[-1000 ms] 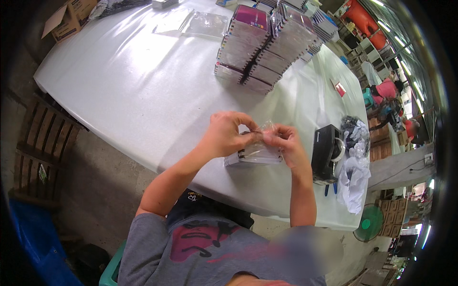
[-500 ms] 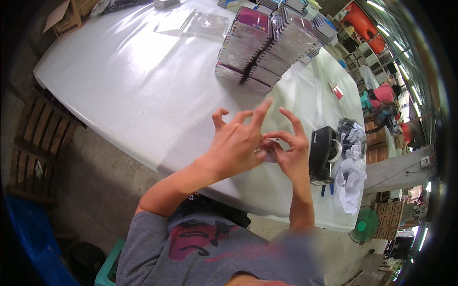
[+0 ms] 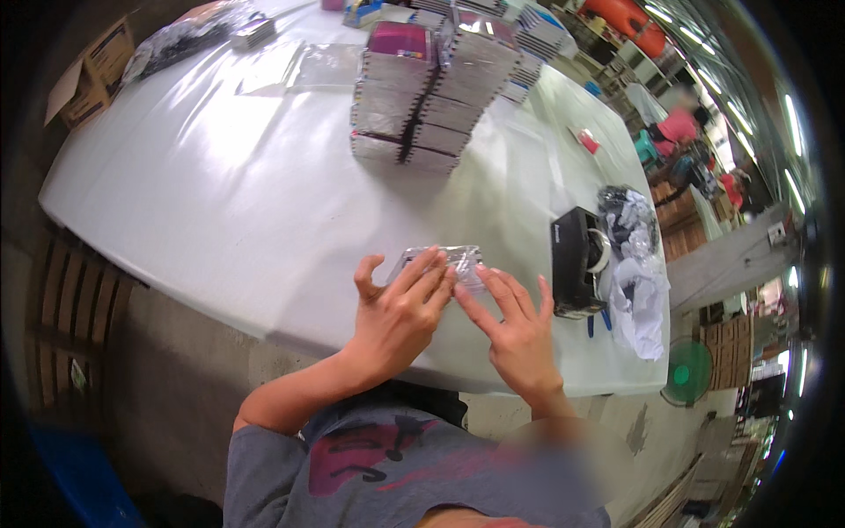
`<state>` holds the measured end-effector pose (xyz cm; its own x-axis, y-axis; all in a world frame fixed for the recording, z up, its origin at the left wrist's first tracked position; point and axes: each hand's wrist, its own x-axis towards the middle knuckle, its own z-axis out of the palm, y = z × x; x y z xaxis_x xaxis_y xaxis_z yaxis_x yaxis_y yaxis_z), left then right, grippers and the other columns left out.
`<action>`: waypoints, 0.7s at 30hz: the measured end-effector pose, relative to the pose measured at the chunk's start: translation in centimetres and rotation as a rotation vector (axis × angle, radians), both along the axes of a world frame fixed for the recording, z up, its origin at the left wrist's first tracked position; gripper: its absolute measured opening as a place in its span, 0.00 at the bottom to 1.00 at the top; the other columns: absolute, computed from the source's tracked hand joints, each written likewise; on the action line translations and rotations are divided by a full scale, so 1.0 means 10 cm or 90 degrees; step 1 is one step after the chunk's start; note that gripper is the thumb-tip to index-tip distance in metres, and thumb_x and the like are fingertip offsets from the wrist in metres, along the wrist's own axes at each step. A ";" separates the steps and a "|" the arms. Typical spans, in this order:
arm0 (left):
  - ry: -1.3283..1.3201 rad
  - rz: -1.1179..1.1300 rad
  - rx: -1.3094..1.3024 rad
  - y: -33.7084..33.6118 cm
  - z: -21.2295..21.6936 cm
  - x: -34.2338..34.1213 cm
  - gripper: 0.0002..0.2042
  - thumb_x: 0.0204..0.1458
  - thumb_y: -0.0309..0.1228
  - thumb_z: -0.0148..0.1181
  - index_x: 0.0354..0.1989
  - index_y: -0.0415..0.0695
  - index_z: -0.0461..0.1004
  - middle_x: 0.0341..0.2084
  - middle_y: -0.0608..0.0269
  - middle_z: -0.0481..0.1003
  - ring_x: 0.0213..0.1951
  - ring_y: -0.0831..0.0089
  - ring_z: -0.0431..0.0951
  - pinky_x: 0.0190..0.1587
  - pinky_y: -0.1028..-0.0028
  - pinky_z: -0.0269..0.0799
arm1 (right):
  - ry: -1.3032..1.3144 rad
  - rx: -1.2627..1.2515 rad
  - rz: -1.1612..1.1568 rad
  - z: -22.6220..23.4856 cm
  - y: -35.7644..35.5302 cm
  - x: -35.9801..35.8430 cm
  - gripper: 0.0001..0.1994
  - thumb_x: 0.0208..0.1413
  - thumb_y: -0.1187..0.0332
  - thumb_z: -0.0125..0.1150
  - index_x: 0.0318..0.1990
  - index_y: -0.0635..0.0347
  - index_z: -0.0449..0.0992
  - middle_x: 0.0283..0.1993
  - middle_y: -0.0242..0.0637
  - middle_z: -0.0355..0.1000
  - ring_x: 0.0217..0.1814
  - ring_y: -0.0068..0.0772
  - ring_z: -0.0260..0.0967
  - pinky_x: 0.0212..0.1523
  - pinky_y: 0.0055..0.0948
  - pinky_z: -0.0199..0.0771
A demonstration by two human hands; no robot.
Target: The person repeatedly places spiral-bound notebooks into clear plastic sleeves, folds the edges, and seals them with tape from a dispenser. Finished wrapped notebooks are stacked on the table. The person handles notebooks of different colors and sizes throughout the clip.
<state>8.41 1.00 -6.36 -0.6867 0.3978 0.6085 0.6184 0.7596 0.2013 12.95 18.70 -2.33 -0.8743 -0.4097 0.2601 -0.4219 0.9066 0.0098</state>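
White bench (image 3: 220, 194) is holding a small clear packet (image 3: 440, 261) lying sideways near its front edge, and the left hand (image 3: 400, 312) and right hand (image 3: 515, 330) are both pressing flat, spread fingers onto it.

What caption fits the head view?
Both hands, left hand and right hand, press a clear packet flat on a white table.

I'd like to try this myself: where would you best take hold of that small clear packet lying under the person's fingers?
Probably by its far short edge, coming from the table's middle. The clear packet lies flat on the white table, and the left hand and right hand cover its near side.
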 end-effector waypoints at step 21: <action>0.044 -0.003 -0.012 0.00 0.04 0.03 0.09 0.47 0.28 0.63 0.38 0.47 0.80 0.41 0.67 0.79 0.46 0.79 0.77 0.48 0.69 0.54 | -0.227 -1.132 -0.485 -0.75 2.35 0.07 0.12 0.55 0.54 0.59 0.34 0.51 0.75 0.44 0.29 0.71 0.47 0.27 0.63 0.39 0.38 0.63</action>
<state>8.72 1.05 -5.94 -0.6415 0.4129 0.6465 0.6337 0.7602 0.1433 13.69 42.23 -9.86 -0.8098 0.4956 -0.3140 0.2173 -0.2436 -0.9452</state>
